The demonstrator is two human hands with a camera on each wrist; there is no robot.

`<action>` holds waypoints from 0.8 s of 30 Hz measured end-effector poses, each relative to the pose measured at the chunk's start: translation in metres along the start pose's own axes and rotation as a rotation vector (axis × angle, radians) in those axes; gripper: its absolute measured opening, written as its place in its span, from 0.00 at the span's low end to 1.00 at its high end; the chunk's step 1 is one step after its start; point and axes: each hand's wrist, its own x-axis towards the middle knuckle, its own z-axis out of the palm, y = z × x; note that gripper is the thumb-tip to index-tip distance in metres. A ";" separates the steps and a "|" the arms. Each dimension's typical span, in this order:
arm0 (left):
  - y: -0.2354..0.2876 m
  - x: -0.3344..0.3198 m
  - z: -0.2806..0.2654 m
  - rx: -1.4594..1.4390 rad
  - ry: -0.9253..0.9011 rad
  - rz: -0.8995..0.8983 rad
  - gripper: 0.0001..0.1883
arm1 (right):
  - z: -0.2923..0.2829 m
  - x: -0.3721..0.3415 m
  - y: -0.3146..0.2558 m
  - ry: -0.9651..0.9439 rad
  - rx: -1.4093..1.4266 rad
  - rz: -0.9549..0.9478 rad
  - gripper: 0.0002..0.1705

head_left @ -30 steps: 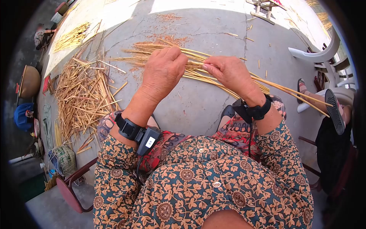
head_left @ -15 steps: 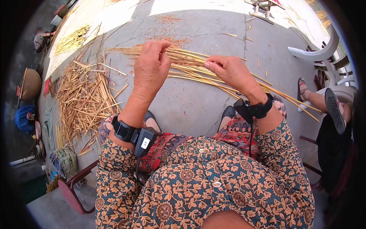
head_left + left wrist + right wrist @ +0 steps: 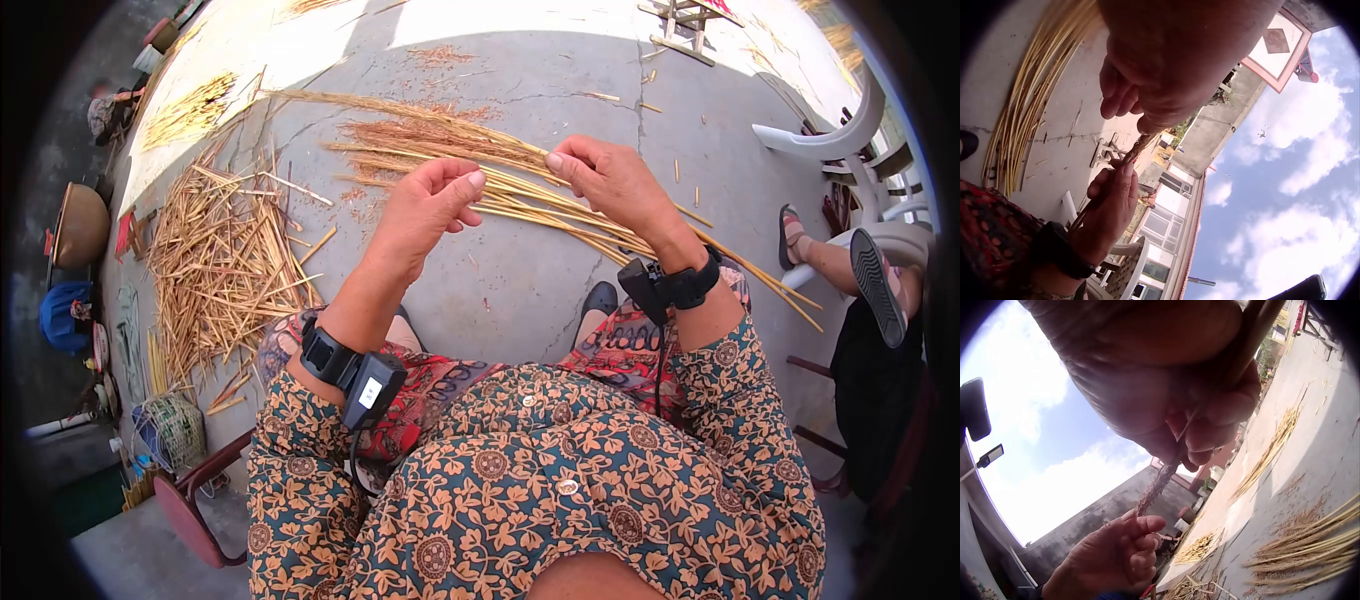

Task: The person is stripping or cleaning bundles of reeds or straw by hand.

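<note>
The right hand (image 3: 612,182) has its grip pinching thin stalks (image 3: 1259,334) above the floor (image 3: 480,275), their seed head (image 3: 1157,486) reaching toward the left hand (image 3: 428,208). That hand's fingers are bent beside the tip; whether its grip pinches anything, I cannot tell. Loose stalks (image 3: 540,208) lie below, near a straw heap (image 3: 220,270).

The shirt (image 3: 500,450) is dark teal, printed with tan flowers and brown medallions. The trousers (image 3: 625,340) are patterned red. Stalks (image 3: 560,202) show golden yellow, the floor (image 3: 500,270) grey, wrist straps (image 3: 690,288) black, the chair (image 3: 825,147) white.
</note>
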 end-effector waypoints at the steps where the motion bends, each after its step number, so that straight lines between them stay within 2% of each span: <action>1: -0.004 0.000 0.007 -0.100 0.031 0.009 0.17 | -0.001 0.000 -0.002 -0.017 0.010 0.003 0.19; 5: -0.008 0.013 0.003 -0.440 0.081 0.093 0.15 | -0.001 -0.001 -0.007 -0.085 0.065 0.006 0.20; 11: -0.002 0.013 0.005 -0.339 0.048 0.014 0.12 | 0.006 -0.002 -0.012 -0.059 0.159 0.007 0.18; 17: 0.000 0.011 0.006 -0.378 0.003 0.049 0.18 | 0.009 0.000 -0.008 -0.083 0.219 0.038 0.17; 20: 0.001 0.008 0.004 -0.460 -0.041 0.058 0.17 | 0.007 0.000 -0.007 -0.095 0.237 0.042 0.16; 24: -0.002 0.005 0.008 -0.371 -0.036 0.077 0.12 | 0.006 -0.001 -0.008 -0.086 0.260 0.050 0.17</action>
